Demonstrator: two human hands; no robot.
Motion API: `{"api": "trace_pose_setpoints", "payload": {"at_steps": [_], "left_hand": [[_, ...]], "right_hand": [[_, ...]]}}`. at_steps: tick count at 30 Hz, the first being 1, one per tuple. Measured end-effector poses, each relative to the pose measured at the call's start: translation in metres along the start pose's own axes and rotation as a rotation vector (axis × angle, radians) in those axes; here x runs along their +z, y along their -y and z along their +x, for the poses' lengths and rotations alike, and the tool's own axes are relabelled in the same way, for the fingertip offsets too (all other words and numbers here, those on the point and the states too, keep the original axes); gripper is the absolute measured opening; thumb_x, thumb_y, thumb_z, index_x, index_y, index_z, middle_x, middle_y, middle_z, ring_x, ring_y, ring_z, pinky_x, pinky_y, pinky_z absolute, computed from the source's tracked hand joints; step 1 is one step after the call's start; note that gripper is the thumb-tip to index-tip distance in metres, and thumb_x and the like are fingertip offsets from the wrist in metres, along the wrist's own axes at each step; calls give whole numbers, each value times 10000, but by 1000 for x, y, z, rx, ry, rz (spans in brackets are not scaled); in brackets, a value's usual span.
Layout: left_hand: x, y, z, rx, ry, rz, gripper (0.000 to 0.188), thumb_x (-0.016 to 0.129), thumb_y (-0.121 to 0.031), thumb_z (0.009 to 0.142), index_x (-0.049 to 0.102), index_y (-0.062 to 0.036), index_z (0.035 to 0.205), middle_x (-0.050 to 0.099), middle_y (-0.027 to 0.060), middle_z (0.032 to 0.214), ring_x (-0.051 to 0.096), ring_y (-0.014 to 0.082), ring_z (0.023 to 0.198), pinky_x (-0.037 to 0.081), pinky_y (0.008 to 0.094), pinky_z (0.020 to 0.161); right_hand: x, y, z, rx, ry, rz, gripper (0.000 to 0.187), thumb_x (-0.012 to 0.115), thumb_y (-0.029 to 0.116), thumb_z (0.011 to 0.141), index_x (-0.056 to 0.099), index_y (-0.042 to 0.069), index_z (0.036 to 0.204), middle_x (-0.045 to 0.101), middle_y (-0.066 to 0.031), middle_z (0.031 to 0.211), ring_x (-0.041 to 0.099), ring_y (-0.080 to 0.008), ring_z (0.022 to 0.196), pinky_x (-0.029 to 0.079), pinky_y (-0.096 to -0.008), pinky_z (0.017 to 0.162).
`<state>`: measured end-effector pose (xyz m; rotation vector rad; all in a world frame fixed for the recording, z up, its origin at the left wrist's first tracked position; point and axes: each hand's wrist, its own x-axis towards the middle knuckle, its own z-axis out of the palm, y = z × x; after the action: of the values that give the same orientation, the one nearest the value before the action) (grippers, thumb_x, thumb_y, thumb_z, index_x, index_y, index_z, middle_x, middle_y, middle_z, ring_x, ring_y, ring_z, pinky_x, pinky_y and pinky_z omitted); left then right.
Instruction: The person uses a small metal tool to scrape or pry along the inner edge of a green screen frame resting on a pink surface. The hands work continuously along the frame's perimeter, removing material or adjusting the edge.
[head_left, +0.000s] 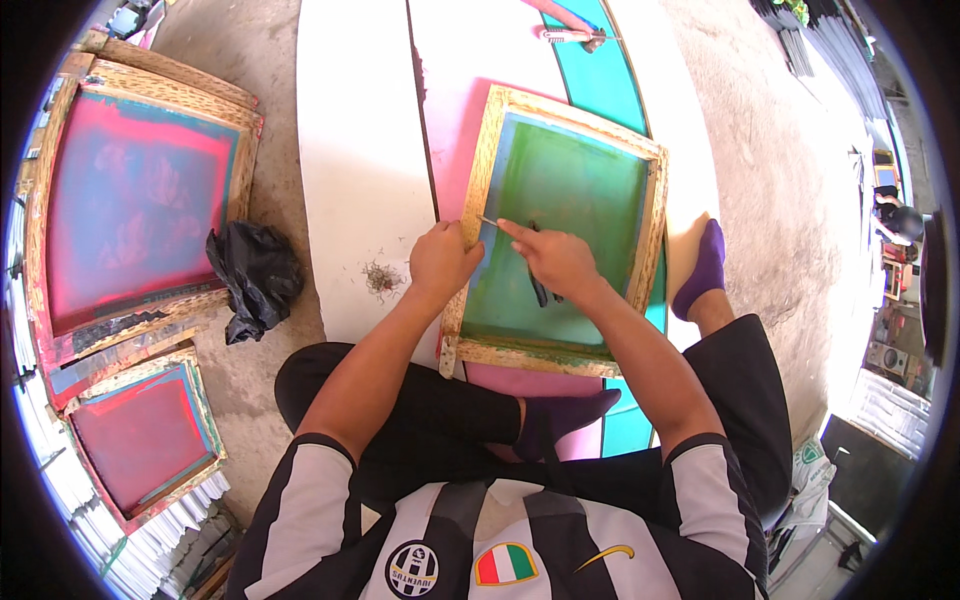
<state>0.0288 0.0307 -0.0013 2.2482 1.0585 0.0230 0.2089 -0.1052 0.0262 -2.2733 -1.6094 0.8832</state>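
Observation:
A wooden screen-printing frame (657, 200) with green mesh lies slightly tilted on the board in front of me. My left hand (440, 262) is closed on its left rail, thumb toward the rail's top. My right hand (555, 262) is closed, its index finger stretched along a thin metal-shafted tool (489, 221). The tool's tip meets the left rail just above my left hand; its grip is hidden in my palm. Dark handles (541, 292) show under the right hand, over the mesh; I cannot tell whether they are held. Left of my left hand lies a small pile of staples (381, 279).
A hammer (575, 37) lies at the board's far end. On the left, a large printing frame (140, 200) with blue and pink mesh stands beside a black plastic bag (255, 275). A smaller red-meshed frame (145, 435) is nearer. My purple-socked feet rest at the board (350, 130).

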Motion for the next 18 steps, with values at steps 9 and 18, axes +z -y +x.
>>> {"api": "trace_pose_setpoints", "payload": {"at_steps": [9, 18], "left_hand": [[-2, -3, -7, -21, -18, 8, 453, 797, -403, 885, 711, 22, 1011, 730, 209, 1040, 743, 423, 934, 607, 511, 828], [-16, -24, -66, -200, 233, 86, 434, 819, -377, 874, 740, -17, 1105, 744, 204, 1125, 761, 385, 1024, 623, 483, 865]], "right_hand": [[-37, 15, 12, 593, 430, 979, 452, 500, 386, 1152, 544, 278, 1588, 477, 35, 670, 371, -56, 487, 303, -243, 441], [-2, 47, -31, 423, 14, 688, 495, 567, 357, 1106, 573, 164, 1562, 526, -2, 722, 479, -116, 558, 420, -328, 496]]}}
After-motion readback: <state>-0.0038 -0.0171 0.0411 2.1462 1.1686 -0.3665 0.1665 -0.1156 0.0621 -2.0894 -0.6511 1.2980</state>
